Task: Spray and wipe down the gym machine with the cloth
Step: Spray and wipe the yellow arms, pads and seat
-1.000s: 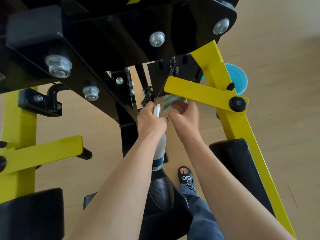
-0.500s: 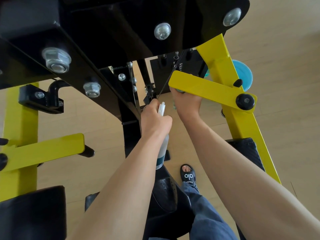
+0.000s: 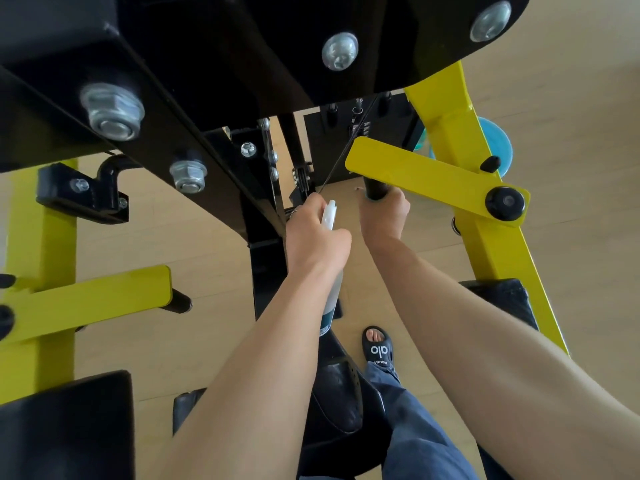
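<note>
Left hand [image 3: 317,233] is curled tight round the white plastic spray bottle [image 3: 331,271], nozzle up & held clear of the right. Right hand [image 3: 382,211] wraps the short black handle peg [image 3: 374,189] under the flat yellow steel arm [image 3: 429,176], prob. rubbing it (green cloth not visible, likely inside the grip).
</note>
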`<control>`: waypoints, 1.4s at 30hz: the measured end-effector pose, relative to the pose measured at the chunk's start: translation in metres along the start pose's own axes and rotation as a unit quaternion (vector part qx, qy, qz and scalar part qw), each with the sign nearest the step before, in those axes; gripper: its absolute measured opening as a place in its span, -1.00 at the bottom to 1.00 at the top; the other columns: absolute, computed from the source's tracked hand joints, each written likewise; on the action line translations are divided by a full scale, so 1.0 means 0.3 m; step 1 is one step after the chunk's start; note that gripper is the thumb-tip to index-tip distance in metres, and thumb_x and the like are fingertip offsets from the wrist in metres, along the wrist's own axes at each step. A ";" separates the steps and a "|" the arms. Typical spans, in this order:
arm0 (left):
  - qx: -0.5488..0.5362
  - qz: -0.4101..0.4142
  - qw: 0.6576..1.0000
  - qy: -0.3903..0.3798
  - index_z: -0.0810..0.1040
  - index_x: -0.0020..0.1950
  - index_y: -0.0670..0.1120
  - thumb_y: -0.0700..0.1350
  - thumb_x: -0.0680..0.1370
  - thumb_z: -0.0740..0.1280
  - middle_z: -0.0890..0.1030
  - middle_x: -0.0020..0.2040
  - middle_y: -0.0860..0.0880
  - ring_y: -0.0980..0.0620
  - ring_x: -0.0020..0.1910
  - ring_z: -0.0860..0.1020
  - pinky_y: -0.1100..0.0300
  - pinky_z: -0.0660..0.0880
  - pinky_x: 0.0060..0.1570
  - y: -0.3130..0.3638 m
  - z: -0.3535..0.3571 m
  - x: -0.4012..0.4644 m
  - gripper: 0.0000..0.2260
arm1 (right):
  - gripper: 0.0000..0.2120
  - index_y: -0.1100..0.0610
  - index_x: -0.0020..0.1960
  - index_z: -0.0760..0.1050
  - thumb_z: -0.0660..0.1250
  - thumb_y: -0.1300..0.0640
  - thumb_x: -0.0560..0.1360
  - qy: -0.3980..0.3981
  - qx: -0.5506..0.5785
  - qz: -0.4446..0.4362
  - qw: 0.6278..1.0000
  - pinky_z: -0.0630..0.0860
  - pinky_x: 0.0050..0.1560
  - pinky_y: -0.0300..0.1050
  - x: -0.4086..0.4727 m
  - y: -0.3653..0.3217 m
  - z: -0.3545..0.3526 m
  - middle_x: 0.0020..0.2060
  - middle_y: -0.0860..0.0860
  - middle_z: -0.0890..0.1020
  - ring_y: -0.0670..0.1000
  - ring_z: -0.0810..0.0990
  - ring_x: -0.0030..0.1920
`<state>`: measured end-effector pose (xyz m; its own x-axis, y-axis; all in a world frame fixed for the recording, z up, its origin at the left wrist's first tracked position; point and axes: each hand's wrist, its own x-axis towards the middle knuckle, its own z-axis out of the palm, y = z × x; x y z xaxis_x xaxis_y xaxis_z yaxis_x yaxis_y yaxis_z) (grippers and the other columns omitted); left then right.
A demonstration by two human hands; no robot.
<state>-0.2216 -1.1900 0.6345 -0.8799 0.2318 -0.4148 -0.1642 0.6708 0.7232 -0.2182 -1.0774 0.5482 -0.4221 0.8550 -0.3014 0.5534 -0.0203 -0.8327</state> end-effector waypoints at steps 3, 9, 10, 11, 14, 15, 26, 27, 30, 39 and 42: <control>-0.003 0.001 1.000 0.000 0.41 -0.04 -0.15 -0.33 0.46 0.34 0.44 -0.11 -0.08 -0.04 -0.28 0.39 0.15 0.33 -0.30 0.005 -0.001 -0.001 -0.83 | -0.91 0.15 -0.11 0.57 0.44 0.16 0.52 0.012 0.021 -0.069 0.997 0.39 -0.11 -0.17 -0.040 -0.037 0.014 -0.19 0.10 0.63 0.11 0.59 -0.11; 0.000 -0.004 1.000 0.008 0.39 -0.05 -0.17 -0.33 0.45 0.32 0.46 -0.11 -0.11 -0.06 -0.27 0.39 0.14 0.34 -0.28 0.008 -0.003 0.001 -0.84 | -0.59 -0.04 -0.36 0.22 0.37 0.26 0.47 0.013 0.042 -0.130 0.991 0.38 -0.20 0.02 -0.083 -0.070 0.007 -0.38 0.05 0.41 0.08 0.36 -0.29; 0.003 -0.005 1.000 0.005 0.41 -0.04 -0.18 -0.33 0.46 0.33 0.46 -0.11 -0.10 -0.06 -0.26 0.40 0.13 0.36 -0.28 0.009 -0.002 0.002 -0.84 | -0.63 0.01 -0.35 0.26 0.38 0.26 0.48 0.014 0.038 -0.121 0.992 0.39 -0.21 0.02 -0.073 -0.062 0.009 -0.38 0.06 0.41 0.09 0.37 -0.30; 0.006 -0.005 1.000 0.003 0.42 -0.03 -0.19 -0.33 0.46 0.33 0.46 -0.11 -0.09 -0.06 -0.26 0.40 0.12 0.37 -0.28 0.008 0.000 0.004 -0.84 | -0.69 0.06 -0.34 0.34 0.40 0.23 0.48 0.020 0.033 -0.113 0.993 0.42 -0.20 0.01 -0.052 -0.044 0.018 -0.38 0.06 0.44 0.09 0.41 -0.30; 0.006 -0.002 1.000 0.005 0.42 -0.02 -0.18 -0.34 0.45 0.33 0.47 -0.10 -0.10 -0.07 -0.26 0.42 0.11 0.37 -0.30 0.005 0.003 0.005 -0.83 | -0.86 0.19 -0.13 0.63 0.46 0.12 0.51 0.013 -0.003 -0.055 0.998 0.47 -0.14 -0.13 0.000 0.024 0.019 -0.26 0.03 0.61 0.06 0.56 -0.22; 0.005 -0.001 1.000 0.005 0.42 -0.02 -0.17 -0.34 0.45 0.33 0.47 -0.09 -0.10 -0.07 -0.26 0.42 0.12 0.36 -0.30 0.003 0.003 0.006 -0.83 | -0.87 0.21 -0.06 0.65 0.45 0.14 0.52 0.004 -0.015 -0.026 1.000 0.46 -0.12 -0.15 0.017 0.050 0.022 -0.19 0.04 0.64 0.05 0.56 -0.18; -0.003 0.007 1.000 0.012 0.42 -0.04 -0.17 -0.33 0.48 0.34 0.43 -0.17 -0.04 -0.01 -0.30 0.39 0.18 0.31 -0.34 0.010 -0.005 -0.003 -0.85 | -0.83 0.11 0.02 0.58 0.41 0.08 0.46 -0.131 0.011 0.298 0.945 0.66 0.06 0.11 0.043 0.222 0.062 -0.13 0.10 0.69 0.15 0.70 -0.10; -0.004 0.008 1.000 0.015 0.40 -0.06 -0.16 -0.32 0.48 0.34 0.42 -0.19 -0.03 -0.02 -0.30 0.38 0.17 0.30 -0.34 0.013 -0.009 -0.004 -0.85 | -0.83 0.13 0.02 0.56 0.41 0.10 0.46 -0.156 0.042 0.317 0.934 0.67 0.00 0.09 0.028 0.200 0.051 -0.17 0.09 0.68 0.13 0.69 -0.16; -0.043 0.018 0.999 0.025 0.38 -0.15 -0.13 -0.33 0.48 0.34 0.42 -0.25 0.00 -0.01 -0.32 0.36 0.21 0.31 -0.38 0.030 -0.039 -0.022 -0.83 | -0.81 0.15 -0.24 0.42 0.26 0.20 0.55 -0.212 0.147 0.355 0.899 0.52 -0.48 -0.20 -0.045 0.043 -0.019 -0.54 0.03 0.51 0.00 0.50 -0.58; -0.208 0.093 0.973 -0.026 0.57 -0.08 -0.25 -0.42 0.47 0.35 0.59 -0.30 0.14 0.19 -0.43 0.47 0.39 0.40 -0.35 0.125 -0.304 -0.208 -0.89 | -0.87 0.13 -0.28 0.37 0.23 0.34 0.32 -0.283 0.270 0.258 0.883 0.51 -0.08 0.03 -0.281 -0.280 -0.223 -0.21 0.13 0.47 0.14 0.53 -0.18; -0.221 0.139 0.965 -0.032 0.59 -0.21 -0.15 -0.47 0.43 0.32 0.61 -0.17 -0.20 0.13 -0.35 0.48 0.36 0.40 -0.30 0.146 -0.407 -0.291 -0.77 | -0.75 0.08 -0.40 0.24 0.20 0.36 0.32 -0.275 0.260 0.237 0.895 0.37 -0.29 -0.10 -0.371 -0.336 -0.261 -0.38 0.05 0.33 0.07 0.41 -0.36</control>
<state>-0.2063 -1.2667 0.7698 -0.8902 0.4117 -0.1948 -0.1132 0.2142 0.9702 -0.1709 -1.1300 0.7022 -0.5974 0.3052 -0.7416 0.4153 -0.6734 -0.6116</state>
